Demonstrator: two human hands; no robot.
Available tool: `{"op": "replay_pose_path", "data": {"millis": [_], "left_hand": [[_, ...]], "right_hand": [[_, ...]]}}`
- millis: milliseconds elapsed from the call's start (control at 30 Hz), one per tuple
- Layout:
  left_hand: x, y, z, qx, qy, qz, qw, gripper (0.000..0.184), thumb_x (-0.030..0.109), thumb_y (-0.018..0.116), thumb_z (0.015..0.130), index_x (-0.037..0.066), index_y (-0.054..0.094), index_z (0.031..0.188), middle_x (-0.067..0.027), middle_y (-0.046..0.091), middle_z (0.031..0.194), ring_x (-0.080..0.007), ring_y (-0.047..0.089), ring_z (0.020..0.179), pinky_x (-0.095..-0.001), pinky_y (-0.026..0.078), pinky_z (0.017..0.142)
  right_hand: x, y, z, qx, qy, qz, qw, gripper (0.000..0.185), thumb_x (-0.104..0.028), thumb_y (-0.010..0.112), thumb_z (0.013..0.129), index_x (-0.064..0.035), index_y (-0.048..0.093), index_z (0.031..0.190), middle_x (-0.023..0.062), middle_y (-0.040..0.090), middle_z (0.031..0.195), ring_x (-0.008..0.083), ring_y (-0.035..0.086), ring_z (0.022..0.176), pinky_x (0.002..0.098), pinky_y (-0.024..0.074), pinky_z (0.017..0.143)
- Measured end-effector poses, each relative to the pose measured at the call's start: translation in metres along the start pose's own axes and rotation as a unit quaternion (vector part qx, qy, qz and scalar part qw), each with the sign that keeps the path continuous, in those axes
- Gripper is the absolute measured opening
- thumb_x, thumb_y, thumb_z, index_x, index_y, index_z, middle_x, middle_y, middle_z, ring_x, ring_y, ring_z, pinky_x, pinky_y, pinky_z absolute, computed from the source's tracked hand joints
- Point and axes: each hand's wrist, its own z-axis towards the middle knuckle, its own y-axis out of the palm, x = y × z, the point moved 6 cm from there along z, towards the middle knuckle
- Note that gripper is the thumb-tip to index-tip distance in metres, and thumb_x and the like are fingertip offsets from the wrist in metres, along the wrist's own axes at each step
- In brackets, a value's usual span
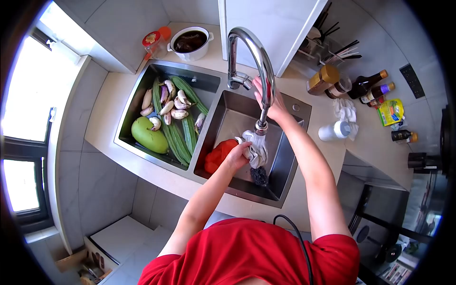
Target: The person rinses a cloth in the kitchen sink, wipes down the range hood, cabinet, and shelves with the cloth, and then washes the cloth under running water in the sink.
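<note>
My left hand (237, 155) is closed on a white cloth (257, 148) under the spout of the chrome faucet (261, 124), over the right sink basin (289, 164). Up behind the curved faucet neck, my right hand (271, 100) reaches near the faucet lever (246, 81); the neck partly hides its fingers, so their grip is unclear. An orange-red cloth or bag (217, 156) lies in the basin left of the white cloth. Below the white cloth is a dark scrubber (259, 176).
The left basin (167, 164) holds a green melon-like vegetable (149, 136), long ridged gourds (176, 140) and several small eggplants (179, 114). Behind stand a white pot (192, 53) and a jar (153, 42). Bottles (363, 86) and a white bottle (335, 131) are at the right.
</note>
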Motion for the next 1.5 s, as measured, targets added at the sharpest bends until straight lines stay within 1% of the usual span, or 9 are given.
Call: {"op": "replay_pose_path", "data": {"millis": [233,400,700,767,933,1033,1167,1300,1500], "left_hand": [[-0.001,0.016,0.003,-0.014,0.025,-0.058,0.998,0.025,0.015,0.051,0.087,0.003,0.054,0.109,-0.0104,0.060,0.106,-0.0258,0.055,0.102,-0.0416,0.039,0.097],[0.032,-0.004,0.021,-0.054,0.092,0.196,0.975,0.022,0.012,0.053,0.088,0.001,0.056,0.107,-0.0087,0.062,0.101,-0.0187,0.058,0.092,-0.0329,0.045,0.086],[0.056,0.030,-0.012,0.004,0.032,0.428,0.903,0.039,0.032,0.051,0.091,-0.002,0.055,0.111,-0.0066,0.062,0.088,-0.0167,0.059,0.074,-0.0300,0.047,0.069],[0.042,0.049,-0.026,-0.028,0.006,0.758,0.651,0.047,0.036,0.057,0.088,-0.004,0.055,0.114,-0.0096,0.063,0.095,-0.0184,0.061,0.081,-0.0317,0.047,0.073],[0.053,0.017,-0.008,-0.038,0.003,0.452,0.891,0.043,0.029,0.059,0.088,0.000,0.053,0.119,-0.0116,0.060,0.113,-0.0193,0.057,0.105,-0.0326,0.044,0.092],[0.058,0.017,-0.009,-0.109,-0.013,0.261,0.959,0.039,0.026,0.053,0.092,0.000,0.049,0.121,-0.0117,0.058,0.115,-0.0214,0.057,0.106,-0.0368,0.043,0.094],[0.038,0.007,0.000,-0.045,-0.017,0.323,0.945,0.037,0.026,0.044,0.096,0.001,0.047,0.123,-0.0114,0.057,0.118,-0.0239,0.056,0.109,-0.0394,0.043,0.097],[0.013,-0.033,0.058,-0.004,0.027,0.208,0.978,0.030,0.021,0.041,0.094,0.001,0.052,0.114,-0.0120,0.060,0.109,-0.0251,0.058,0.098,-0.0413,0.046,0.089],[-0.014,0.024,0.002,-0.002,0.080,0.101,0.992,0.035,0.024,0.035,0.096,0.003,0.050,0.119,-0.0115,0.057,0.113,-0.0242,0.054,0.105,-0.0376,0.041,0.095]], "right_hand": [[0.009,0.065,-0.199,-0.183,0.542,0.541,0.617,0.058,-0.046,0.053,0.089,0.0008,0.052,0.123,0.0146,0.056,0.121,0.0193,0.049,0.116,0.0310,0.0335,0.100],[0.031,0.078,-0.225,0.015,0.513,0.536,0.670,0.041,-0.037,0.055,0.091,0.0010,0.060,0.107,0.0055,0.062,0.098,0.0129,0.054,0.093,0.0270,0.0420,0.083],[0.012,0.069,-0.195,-0.128,0.476,0.487,0.721,0.047,-0.043,0.053,0.091,0.0000,0.059,0.111,0.0055,0.062,0.100,0.0117,0.053,0.092,0.0265,0.0418,0.081],[0.010,0.069,-0.188,-0.097,0.468,0.516,0.711,0.050,-0.044,0.051,0.091,-0.0003,0.058,0.113,0.0069,0.062,0.103,0.0129,0.055,0.095,0.0272,0.0421,0.084],[0.023,0.091,-0.206,-0.172,0.520,0.559,0.622,0.064,-0.048,0.057,0.085,-0.0002,0.049,0.126,0.0123,0.053,0.123,0.0213,0.046,0.116,0.0327,0.0357,0.097],[0.031,0.092,-0.217,-0.211,0.467,0.492,0.704,0.043,-0.036,0.057,0.085,-0.0053,0.058,0.115,0.0036,0.060,0.106,0.0142,0.053,0.100,0.0284,0.0406,0.087],[0.006,0.081,-0.207,-0.045,0.447,0.614,0.649,0.049,-0.028,0.064,0.080,-0.0031,0.051,0.120,0.0105,0.056,0.115,0.0190,0.051,0.108,0.0293,0.0405,0.091],[-0.046,0.098,-0.186,-0.060,0.410,0.311,0.855,0.032,-0.016,0.060,0.081,-0.0005,0.050,0.107,0.0197,0.058,0.106,0.0329,0.058,0.094,0.0388,0.0454,0.080],[-0.005,0.103,-0.197,0.181,0.408,0.216,0.869,0.026,-0.004,0.046,0.084,0.0025,0.049,0.108,0.0266,0.056,0.105,0.0407,0.054,0.099,0.0459,0.0421,0.086]]}}
